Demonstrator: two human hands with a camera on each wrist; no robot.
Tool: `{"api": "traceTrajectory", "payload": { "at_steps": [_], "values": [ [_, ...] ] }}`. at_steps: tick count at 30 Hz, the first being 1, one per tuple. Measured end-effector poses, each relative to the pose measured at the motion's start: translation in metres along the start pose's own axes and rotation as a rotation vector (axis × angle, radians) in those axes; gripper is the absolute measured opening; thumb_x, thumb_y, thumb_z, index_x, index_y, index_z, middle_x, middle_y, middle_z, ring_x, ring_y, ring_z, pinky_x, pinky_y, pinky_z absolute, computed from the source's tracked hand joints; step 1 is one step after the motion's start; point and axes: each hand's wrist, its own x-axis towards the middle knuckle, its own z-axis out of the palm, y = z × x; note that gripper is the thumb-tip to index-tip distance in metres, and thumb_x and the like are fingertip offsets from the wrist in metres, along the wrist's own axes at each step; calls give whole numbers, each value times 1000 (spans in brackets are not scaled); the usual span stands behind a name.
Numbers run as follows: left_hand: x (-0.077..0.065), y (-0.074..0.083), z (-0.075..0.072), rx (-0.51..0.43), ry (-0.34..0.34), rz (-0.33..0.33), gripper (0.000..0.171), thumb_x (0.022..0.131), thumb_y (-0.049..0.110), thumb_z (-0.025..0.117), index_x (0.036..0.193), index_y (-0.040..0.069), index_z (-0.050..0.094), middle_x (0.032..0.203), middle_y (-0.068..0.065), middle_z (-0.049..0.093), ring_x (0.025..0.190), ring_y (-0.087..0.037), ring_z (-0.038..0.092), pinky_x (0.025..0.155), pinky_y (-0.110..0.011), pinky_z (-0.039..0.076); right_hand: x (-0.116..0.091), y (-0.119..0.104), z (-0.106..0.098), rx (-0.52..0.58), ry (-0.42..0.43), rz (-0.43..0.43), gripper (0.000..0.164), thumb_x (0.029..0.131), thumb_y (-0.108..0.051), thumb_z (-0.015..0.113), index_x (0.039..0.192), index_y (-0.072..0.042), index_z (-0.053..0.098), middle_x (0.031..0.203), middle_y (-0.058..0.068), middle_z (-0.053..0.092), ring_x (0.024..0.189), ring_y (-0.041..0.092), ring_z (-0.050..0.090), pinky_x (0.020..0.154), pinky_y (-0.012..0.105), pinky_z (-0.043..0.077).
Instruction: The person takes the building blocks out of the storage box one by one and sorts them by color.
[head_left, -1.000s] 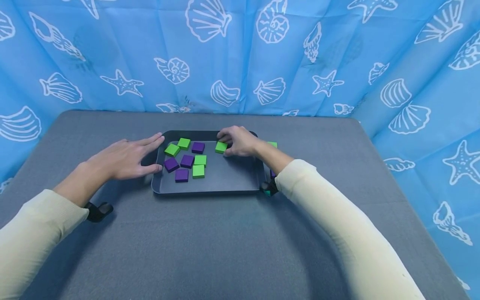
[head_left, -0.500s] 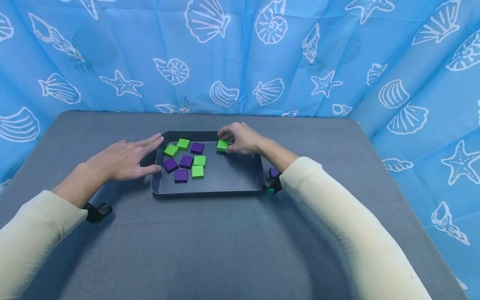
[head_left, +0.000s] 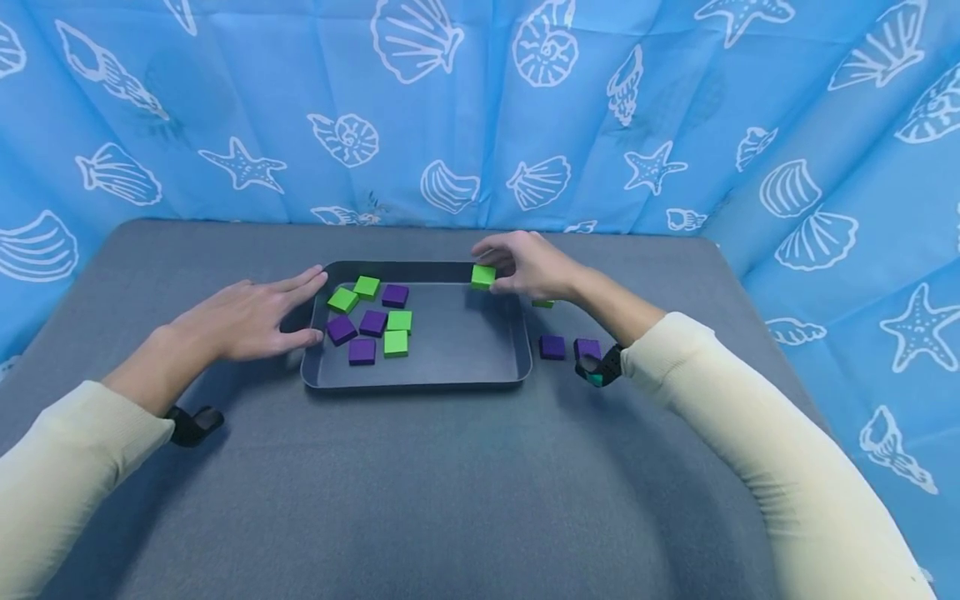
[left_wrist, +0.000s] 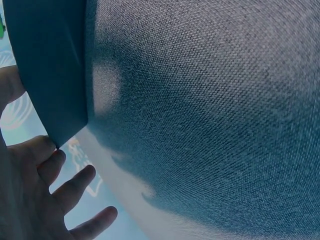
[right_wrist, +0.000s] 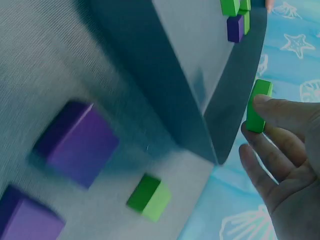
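Note:
My right hand [head_left: 536, 267] pinches a green square block [head_left: 483, 277] between thumb and fingers, raised above the back right part of a dark tray [head_left: 457, 354]. The right wrist view shows the thumb on one face of that block [right_wrist: 257, 107] and fingers behind it. With its fingers spread and straight, my left hand [head_left: 240, 321] touches the left end of the tray; in the left wrist view, fingertips meet the tray's corner [left_wrist: 55, 100]. Several green blocks [head_left: 396, 343] and purple blocks [head_left: 362, 352] lie loosely grouped in the tray's left half.
Right of the tray, two purple blocks [head_left: 552, 347] and a green block [head_left: 543, 303], partly covered by the right forearm, lie on the grey cloth-covered table [head_left: 420, 483]. A blue shell-patterned curtain [head_left: 480, 108] hangs behind the table and along its right side.
My right hand has lifted the green block off the tray floor and carried it rightward. Purple blocks beside the tray have come into view as the arm shifted. My left hand stays put.

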Motion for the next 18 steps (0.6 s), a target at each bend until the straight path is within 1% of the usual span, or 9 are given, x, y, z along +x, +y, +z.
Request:
{"api": "traceTrajectory", "payload": {
  "at_steps": [1, 2, 4, 6, 8, 12, 14, 16, 18],
  "values": [
    [0, 0, 0, -1, 0, 1, 90, 95, 61, 53, 158, 5, 21, 161, -21, 24, 61, -19, 55, 72, -47, 50, -4, 2, -3, 12, 8, 5, 54, 85, 5, 73, 136, 2, 56, 130, 19, 64, 121, 31, 61, 99, 40, 51],
    [0, 0, 0, 0, 0, 3, 90, 95, 61, 53, 158, 5, 21, 161, -22, 24, 63, -19, 56, 77, -50, 50, -7, 4, -5, 18, 17, 11, 54, 85, 5, 73, 136, 1, 56, 130, 18, 64, 121, 31, 61, 99, 40, 52],
    [0, 0, 0, -3, -3, 2, 90, 95, 61, 53, 158, 5, 21, 161, -22, 23, 61, -18, 54, 76, -49, 50, -15, 9, -10, 26, 34, 22, 55, 85, 6, 72, 137, 0, 55, 130, 19, 64, 120, 31, 61, 100, 40, 51],
    [1, 0, 0, -2, -2, 2, 90, 95, 61, 53, 158, 5, 21, 161, -22, 23, 66, -20, 57, 79, -51, 51, -22, 15, -15, 20, 51, 26, 55, 86, 5, 72, 137, 0, 55, 130, 18, 63, 119, 31, 61, 101, 41, 50],
    [1, 0, 0, 0, 2, 3, 90, 95, 61, 53, 158, 5, 22, 161, -21, 24, 78, -26, 64, 84, -54, 51, -28, 22, -19, 9, 68, 30, 54, 86, 5, 71, 138, 0, 55, 130, 17, 63, 119, 31, 61, 102, 42, 49],
    [1, -1, 0, -1, 4, 3, 90, 95, 61, 53, 158, 5, 22, 161, -21, 23, 98, -35, 66, 91, -61, 48, -41, 38, -25, -11, 104, 48, 53, 86, 5, 71, 137, 3, 54, 131, 19, 62, 120, 33, 60, 103, 44, 47],
    [1, -1, 0, -1, 4, 3, 90, 95, 61, 52, 158, 5, 22, 161, -21, 23, 103, -38, 65, 91, -61, 47, -47, 46, -27, -17, 120, 60, 52, 86, 6, 71, 136, 4, 54, 131, 20, 61, 121, 34, 59, 104, 45, 47],
    [1, -1, 0, -2, 4, 2, 90, 95, 61, 52, 158, 5, 22, 161, -21, 24, 96, -36, 66, 89, -60, 49, -51, 54, -27, -24, 133, 67, 52, 86, 8, 70, 135, 5, 54, 131, 21, 61, 121, 35, 59, 104, 46, 46],
    [1, -1, 0, -3, 5, 2, 90, 95, 61, 52, 158, 5, 22, 161, -21, 24, 102, -40, 66, 91, -61, 47, -55, 61, -26, -25, 137, 68, 51, 86, 9, 68, 135, 7, 54, 131, 23, 61, 121, 37, 58, 105, 48, 46]
  ]
}}
